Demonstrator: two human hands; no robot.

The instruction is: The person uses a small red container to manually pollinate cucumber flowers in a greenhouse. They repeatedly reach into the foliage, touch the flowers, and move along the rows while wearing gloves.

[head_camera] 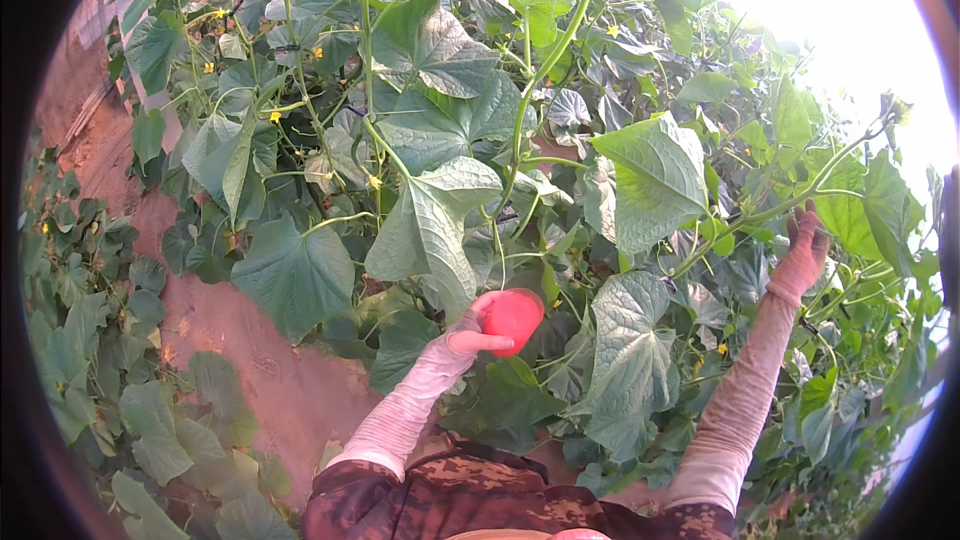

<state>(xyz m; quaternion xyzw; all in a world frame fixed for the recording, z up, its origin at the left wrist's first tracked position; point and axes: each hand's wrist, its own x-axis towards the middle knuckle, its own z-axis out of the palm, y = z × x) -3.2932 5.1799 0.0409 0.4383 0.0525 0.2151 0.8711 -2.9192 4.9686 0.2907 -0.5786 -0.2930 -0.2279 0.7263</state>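
Before me, near the middle, my left hand (480, 326) grips a red plastic cup (514, 321), its thumb across the near side. Leaves of cucumber plants surround it, with one large drooping leaf (427, 232) just above. Off to the right, my right hand (804, 244) is raised at a long green vine stem (757, 219), its fingertips at or behind the stem. Whether the fingers close on it I cannot tell. A broad leaf (656, 180) hangs from the plants between the two hands. Pale sleeves cover both forearms.
Upright vines (367, 37) with dark clips (356, 111) and small yellow flowers (275, 117) stand ahead. Reddish bare soil (277, 367) runs along the left, with another row of leafy plants (67, 300) beyond it. Bright glare fills the upper right.
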